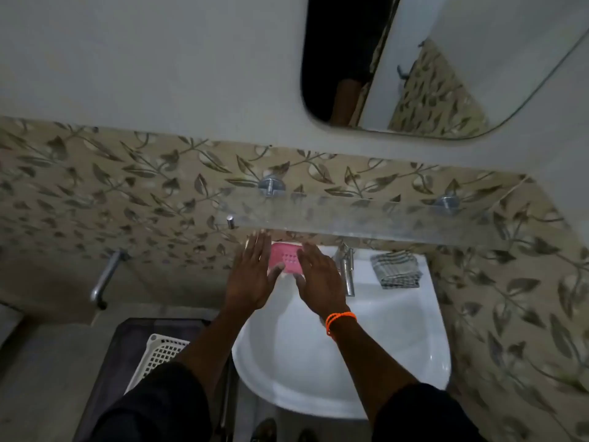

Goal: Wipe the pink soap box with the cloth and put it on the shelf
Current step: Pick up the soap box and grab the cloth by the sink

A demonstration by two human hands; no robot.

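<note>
Soap box (pink) sits half hidden between both hands.

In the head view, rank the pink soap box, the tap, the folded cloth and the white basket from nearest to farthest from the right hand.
Measured from the right hand:
1. Pink soap box, just to its left, between both hands.
2. Tap, just to its right on the sink rim; nearly as close as the soap box.
3. Folded cloth, farther right on the sink's corner.
4. White basket, down on the left, beside the sink.
</note>
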